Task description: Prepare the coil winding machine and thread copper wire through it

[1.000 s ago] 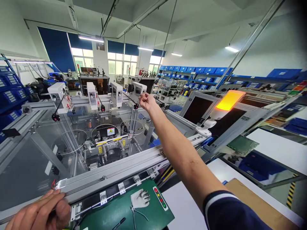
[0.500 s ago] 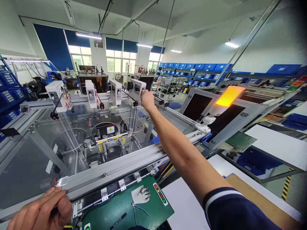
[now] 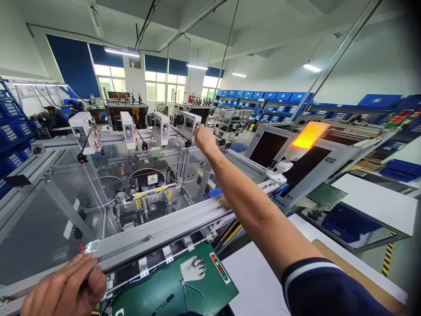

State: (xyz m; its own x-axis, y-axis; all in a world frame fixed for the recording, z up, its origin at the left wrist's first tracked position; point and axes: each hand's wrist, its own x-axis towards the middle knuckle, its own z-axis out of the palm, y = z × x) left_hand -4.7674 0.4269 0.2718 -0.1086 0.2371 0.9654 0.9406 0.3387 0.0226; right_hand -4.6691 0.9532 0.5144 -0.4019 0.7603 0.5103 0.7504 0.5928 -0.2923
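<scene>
My right hand (image 3: pixel 205 141) reaches far across the machine to the rightmost white tensioner-like unit (image 3: pixel 191 125). Its fingers are closed against that unit's right side, and whatever they pinch is hidden behind them. At lower left, my left hand (image 3: pixel 67 285) grips the front aluminium rail (image 3: pixel 148 235), fingers together on top and thumb lower down. Three similar white units stand along the back rail: one at far left (image 3: pixel 81 131), one beside it (image 3: pixel 128 131) and one in the middle (image 3: pixel 160 128). Thin arms with dark ends stick out from them.
Below the clear top lies a mechanism with a yellow warning label (image 3: pixel 152 178). A green panel (image 3: pixel 148 294) in front carries a stained glove (image 3: pixel 193 268), pliers (image 3: pixel 186 287), a marker (image 3: pixel 162 304) and a button strip (image 3: pixel 219 267). An orange signal lamp (image 3: pixel 311 135) glows at right.
The view has shifted slightly, so the machine's units appear a little farther right. My right hand stays at the same white unit, and my left hand stays on the rail.
</scene>
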